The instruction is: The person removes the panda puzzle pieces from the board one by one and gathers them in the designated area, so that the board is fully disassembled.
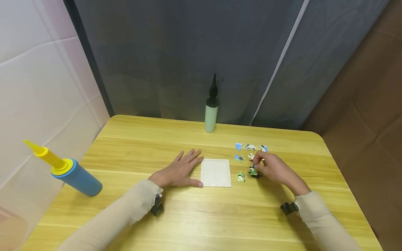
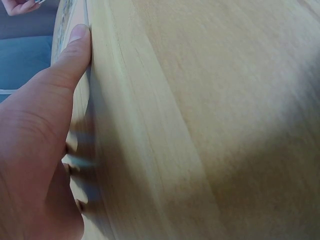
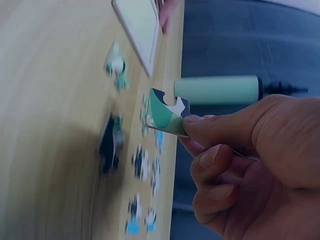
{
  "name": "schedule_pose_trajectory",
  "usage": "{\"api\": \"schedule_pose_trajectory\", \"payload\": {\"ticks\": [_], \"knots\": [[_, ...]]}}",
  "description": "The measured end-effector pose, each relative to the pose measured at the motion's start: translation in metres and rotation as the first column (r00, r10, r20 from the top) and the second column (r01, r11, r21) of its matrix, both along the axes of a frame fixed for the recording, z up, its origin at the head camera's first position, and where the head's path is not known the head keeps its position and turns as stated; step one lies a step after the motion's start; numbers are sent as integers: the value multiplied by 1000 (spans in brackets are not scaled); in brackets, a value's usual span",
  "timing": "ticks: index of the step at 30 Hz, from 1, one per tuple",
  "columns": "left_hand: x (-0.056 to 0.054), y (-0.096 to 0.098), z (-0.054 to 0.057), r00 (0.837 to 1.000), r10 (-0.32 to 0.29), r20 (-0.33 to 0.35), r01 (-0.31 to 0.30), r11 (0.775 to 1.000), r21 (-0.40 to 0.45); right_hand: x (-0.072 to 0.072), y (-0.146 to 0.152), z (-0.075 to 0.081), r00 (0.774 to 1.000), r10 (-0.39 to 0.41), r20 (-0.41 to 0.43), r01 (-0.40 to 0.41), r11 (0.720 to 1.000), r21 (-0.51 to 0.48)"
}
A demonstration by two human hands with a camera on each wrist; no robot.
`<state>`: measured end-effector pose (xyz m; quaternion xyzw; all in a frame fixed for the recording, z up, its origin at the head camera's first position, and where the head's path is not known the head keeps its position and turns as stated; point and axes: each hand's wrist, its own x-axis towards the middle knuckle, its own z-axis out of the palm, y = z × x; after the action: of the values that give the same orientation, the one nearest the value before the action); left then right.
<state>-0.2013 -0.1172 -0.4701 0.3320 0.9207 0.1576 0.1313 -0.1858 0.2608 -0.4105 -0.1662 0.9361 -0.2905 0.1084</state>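
My right hand [image 1: 276, 170] pinches a green, white and black jigsaw puzzle piece [image 3: 167, 114] between thumb and finger, lifted off the table. Beneath and around it, several other puzzle pieces [image 1: 250, 147] lie loosely spaced on the wood; the hand hides some of them. One green and white piece [image 1: 240, 176] sits between that hand and a square white puzzle frame [image 1: 215, 173]. With fingers spread, my left hand [image 1: 180, 170] lies flat on the table, its thumb and fingertips at the frame's left edge. The left wrist view shows the thumb [image 2: 75, 52] against that edge.
A pale green hand pump [image 1: 211, 118] with a black nozzle stands at the table's back edge. Over on the left is a blue and yellow pump [image 1: 80, 179]. Grey curtain [image 1: 157, 62] hangs behind the wooden table [image 1: 201, 219].
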Motion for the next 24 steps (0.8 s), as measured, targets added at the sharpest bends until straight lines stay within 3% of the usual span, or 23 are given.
{"api": "schedule_pose_trajectory", "payload": {"ticks": [13, 24], "knots": [[2, -2, 0, 1000, 2, 12, -3, 1000, 11, -3, 53, -11, 999, -39, 26, 39, 999, -2], [1, -1, -1, 1000, -3, 8, 3, 1000, 13, -4, 61, -21, 997, -20, 72, 20, 1000, 1]]}}
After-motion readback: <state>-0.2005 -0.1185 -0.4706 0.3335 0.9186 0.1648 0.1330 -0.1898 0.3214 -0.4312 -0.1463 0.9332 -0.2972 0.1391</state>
